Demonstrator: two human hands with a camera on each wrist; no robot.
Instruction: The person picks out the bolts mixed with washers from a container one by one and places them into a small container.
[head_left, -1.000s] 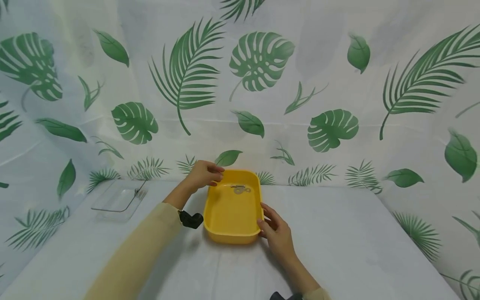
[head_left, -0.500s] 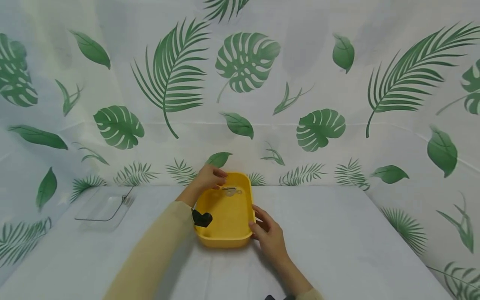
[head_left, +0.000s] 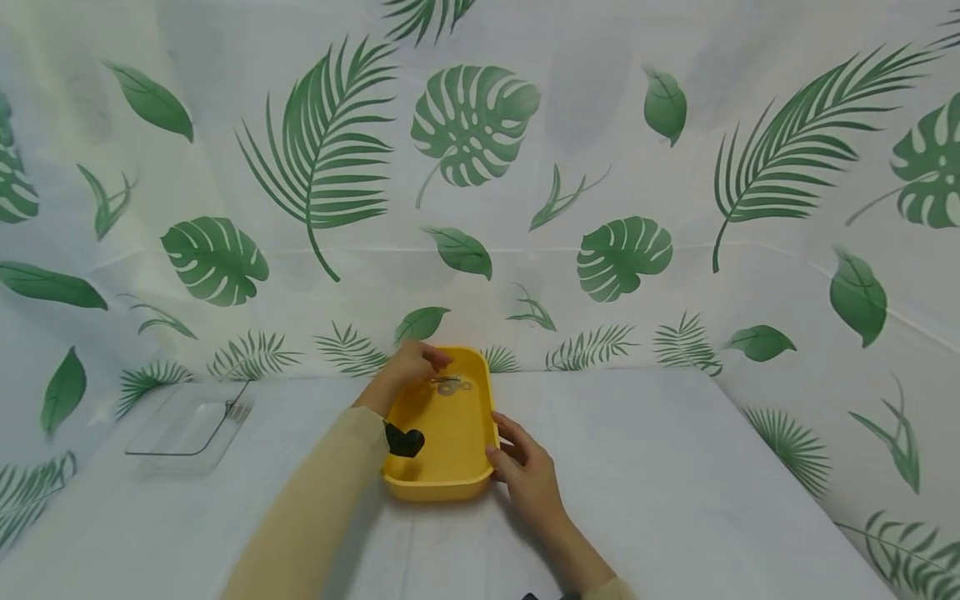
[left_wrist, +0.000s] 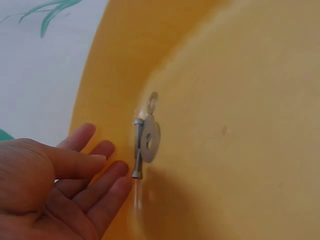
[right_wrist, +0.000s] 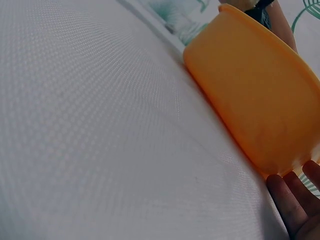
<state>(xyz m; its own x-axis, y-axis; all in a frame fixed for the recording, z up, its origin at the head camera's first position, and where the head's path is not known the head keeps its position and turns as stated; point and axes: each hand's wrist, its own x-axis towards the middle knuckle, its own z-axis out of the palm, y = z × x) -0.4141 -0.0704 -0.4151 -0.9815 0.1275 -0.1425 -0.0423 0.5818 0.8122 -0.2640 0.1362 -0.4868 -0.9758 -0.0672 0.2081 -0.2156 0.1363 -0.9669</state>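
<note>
A yellow plastic tray (head_left: pixel 452 437) stands on the white table in the head view. At its far end lie two small metal bolts (left_wrist: pixel 138 164), head ends apart, beside a large flat washer (left_wrist: pixel 149 142) and a smaller washer (left_wrist: pixel 152 102). My left hand (head_left: pixel 405 368) reaches in over the far left rim. Its loosely bent fingers are close beside the bolts, thumb and fingertips apart with nothing between them. At the near right side, my right hand (head_left: pixel 531 479) holds the tray, thumb at the rim and fingers against the outer wall.
A clear box (head_left: pixel 176 442) with a dark thin edge line sits at the far left of the table, small metal pieces (head_left: pixel 238 410) by its right side. Behind the table hangs a leaf-printed cloth (head_left: pixel 375 283).
My left hand has come down from above the far left rim into the tray, nearer the bolts and washers. My right hand stays on the tray's side. The head view has turned slightly right.
</note>
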